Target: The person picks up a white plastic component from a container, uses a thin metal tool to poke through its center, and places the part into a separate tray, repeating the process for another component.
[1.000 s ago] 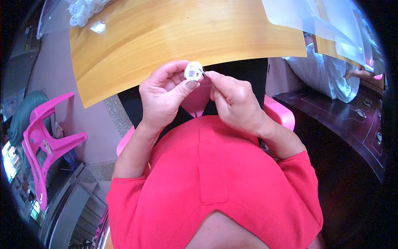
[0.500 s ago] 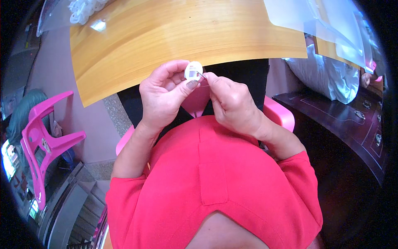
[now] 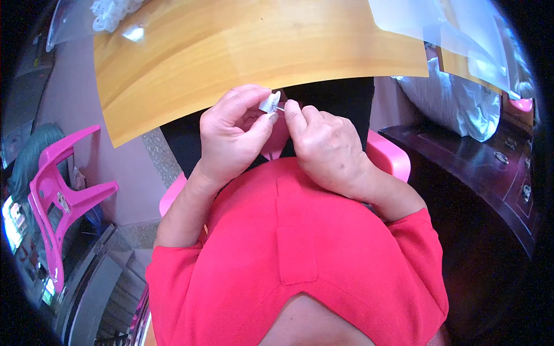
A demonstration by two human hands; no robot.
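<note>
Just off the near edge of the wooden table (image 3: 259,57), my left hand (image 3: 231,130) pinches a small white plastic part (image 3: 269,104) between thumb and fingertips. The part is tilted, so its side shows and its round face is turned toward the right. In my right hand (image 3: 326,141) is a thin metal rod-like tool (image 3: 280,109), gripped between thumb and index finger. Its tip meets the right side of the white part; whether it goes inside I cannot tell. Most of the tool is hidden in the fist.
A clear container (image 3: 69,26) with several white plastic pieces (image 3: 109,12) stands at the far left. Another translucent bin (image 3: 410,23) is at the far right. A white sack (image 3: 456,104) rests on dark furniture at right. To the left is a pink plastic chair (image 3: 63,196).
My left hand has turned the white part from face-up to nearly edge-on. My right hand has rotated and lowered slightly, keeping the tool against it.
</note>
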